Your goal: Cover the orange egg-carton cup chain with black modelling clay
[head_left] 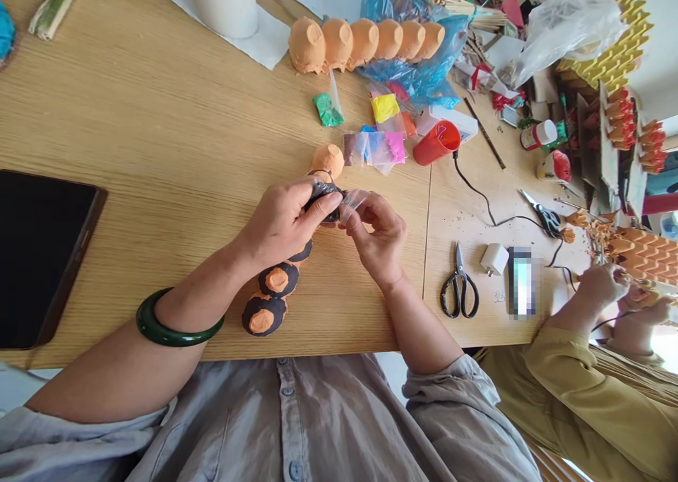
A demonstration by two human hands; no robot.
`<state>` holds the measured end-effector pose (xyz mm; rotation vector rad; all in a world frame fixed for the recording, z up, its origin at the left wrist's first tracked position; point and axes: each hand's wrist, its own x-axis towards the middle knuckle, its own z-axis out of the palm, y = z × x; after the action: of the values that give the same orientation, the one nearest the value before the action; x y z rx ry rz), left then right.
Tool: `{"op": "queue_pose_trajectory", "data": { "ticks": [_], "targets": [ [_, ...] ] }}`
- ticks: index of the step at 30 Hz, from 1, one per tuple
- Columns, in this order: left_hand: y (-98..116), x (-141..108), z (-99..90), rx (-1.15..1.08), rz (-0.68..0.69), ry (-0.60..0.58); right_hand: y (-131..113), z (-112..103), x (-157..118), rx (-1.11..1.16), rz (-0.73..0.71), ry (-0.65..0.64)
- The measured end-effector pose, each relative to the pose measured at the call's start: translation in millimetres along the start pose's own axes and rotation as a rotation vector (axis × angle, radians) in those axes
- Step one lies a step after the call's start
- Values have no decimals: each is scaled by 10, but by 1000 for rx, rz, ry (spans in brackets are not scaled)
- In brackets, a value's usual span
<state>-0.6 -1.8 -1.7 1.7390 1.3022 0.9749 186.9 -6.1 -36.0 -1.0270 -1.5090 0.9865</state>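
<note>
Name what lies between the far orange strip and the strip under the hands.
Head view: a green packet lies between them, with a yellow packet to its right.

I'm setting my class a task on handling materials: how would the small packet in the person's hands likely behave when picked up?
The packet is probably floppy: its clear end looks thin and creased. It seems light, being small enough for the left hand to cover much of it. It may feel slippery, judging by its plastic shine.

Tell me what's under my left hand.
A row of cups runs beneath: an orange one shows beyond, black-covered ones with orange tops show nearer. Your left hand hides most of the middle.
</note>
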Motion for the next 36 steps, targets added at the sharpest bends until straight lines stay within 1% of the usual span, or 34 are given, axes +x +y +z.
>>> {"op": "queue_pose_trajectory", "data": {
  "ticks": [5, 9, 13, 17, 20, 23, 25, 26, 27, 29, 32, 36],
  "targets": [
    [56, -26, 22, -1, -10, 87, 57, -8, 41, 205, 15, 26],
    [48, -51, 40, -16, -68, 161, 68, -16, 62, 287, 47, 37],
    [40, -56, 59, -83, -122, 229, 78, -18, 53, 286, 46, 24],
    [21, -55, 72, -127, -148, 229, 98, -14, 47, 212, 24, 23],
    [-3, -49, 76, -93, -130, 256, 106, -16, 58, 188, 24, -3],
    [0, -33, 82, -97, -115, 350, 92, -17, 74, 219, 45, -21],
    [18, -21, 82, -157, -120, 421, 73, -13, 82, 239, 63, -27],
    [29, -16, 78, -191, -128, 439, 62, -10, 85, 251, 71, -27],
    [39, -12, 72, -219, -140, 439, 53, -7, 88, 268, 80, -21],
    [51, -8, 53, -255, -170, 405, 39, -3, 93, 310, 107, 6],
    [35, 1, 24, -316, -226, 370, 31, -10, 110, 362, 192, 65],
    [-13, 17, 11, -321, -261, 405, 39, -28, 146, 424, 308, 103]
  ]
}}
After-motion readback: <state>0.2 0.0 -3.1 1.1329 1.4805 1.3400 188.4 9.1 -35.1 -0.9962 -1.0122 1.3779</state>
